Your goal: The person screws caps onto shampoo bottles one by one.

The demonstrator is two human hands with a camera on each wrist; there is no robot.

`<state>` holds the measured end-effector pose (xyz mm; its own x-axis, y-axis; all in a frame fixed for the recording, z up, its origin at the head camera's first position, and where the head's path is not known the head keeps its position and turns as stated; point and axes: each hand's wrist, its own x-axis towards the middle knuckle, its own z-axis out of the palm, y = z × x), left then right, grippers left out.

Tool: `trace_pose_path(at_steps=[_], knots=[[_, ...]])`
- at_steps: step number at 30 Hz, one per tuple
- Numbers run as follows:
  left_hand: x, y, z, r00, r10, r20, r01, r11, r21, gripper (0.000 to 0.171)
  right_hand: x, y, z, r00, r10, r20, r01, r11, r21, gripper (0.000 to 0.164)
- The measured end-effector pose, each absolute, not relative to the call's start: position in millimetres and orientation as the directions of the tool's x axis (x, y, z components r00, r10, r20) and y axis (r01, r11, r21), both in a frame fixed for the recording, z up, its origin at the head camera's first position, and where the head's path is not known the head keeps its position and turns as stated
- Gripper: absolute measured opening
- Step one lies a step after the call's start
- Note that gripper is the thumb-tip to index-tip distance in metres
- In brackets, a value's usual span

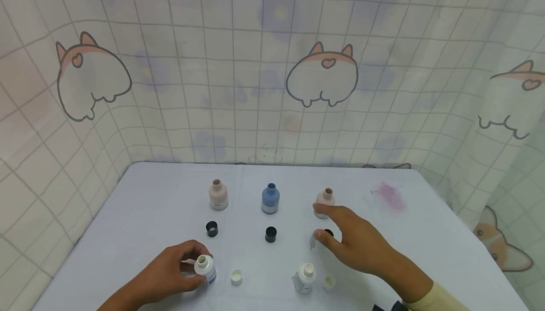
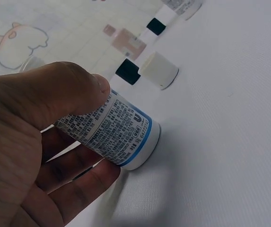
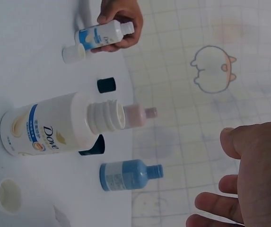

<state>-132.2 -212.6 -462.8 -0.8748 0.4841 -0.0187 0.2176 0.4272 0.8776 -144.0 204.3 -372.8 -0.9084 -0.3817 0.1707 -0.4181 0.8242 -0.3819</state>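
Observation:
My left hand (image 1: 163, 273) grips a small white lotion bottle (image 1: 206, 273) at the front left, thumb on one side and fingers on the other. The bottle is uncapped, and its printed back label (image 2: 121, 127) faces the left wrist camera. A white cap (image 1: 236, 277) lies just right of it. Over the right half of the table, my right hand (image 1: 362, 244) is spread with nothing in it. Its fingers overlap a pale pink bottle (image 1: 327, 196) and partly hide a black cap (image 1: 329, 232). Nearer me stands another uncapped white Dove bottle (image 1: 305, 280), beside a white cap (image 1: 328, 282).
Toward the back stand an open pink bottle (image 1: 218, 196) and an open blue bottle (image 1: 270, 199). Black caps (image 1: 212, 228) (image 1: 270, 234) lie before them. A pink stain (image 1: 389, 196) marks the white table (image 1: 149, 207) at right. Patterned curtain (image 1: 238, 88) surrounds the back and sides.

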Motion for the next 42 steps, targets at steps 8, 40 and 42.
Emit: trace_pose_path(at_steps=[8, 40, 42], knots=[[-133, -213, -465, -0.881, 0.470, -0.050, 0.196, 0.460, 0.866, 0.042, -143, 195, -374, -0.913, -0.381, 0.146, -0.406, 0.813, -0.418, 0.058], [-129, -212, -466, -0.874, 0.484, -0.040, 0.216, 0.461, 0.861, 0.040, -137, 158, -378, -0.860, -0.489, 0.142, -0.491, 0.723, -0.486, 0.053], [-129, -212, -465, -0.876, 0.481, -0.038, 0.212, 0.455, 0.865, 0.040, -137, 156, -378, -0.854, -0.498, 0.149, -0.502, 0.716, -0.485, 0.052]])
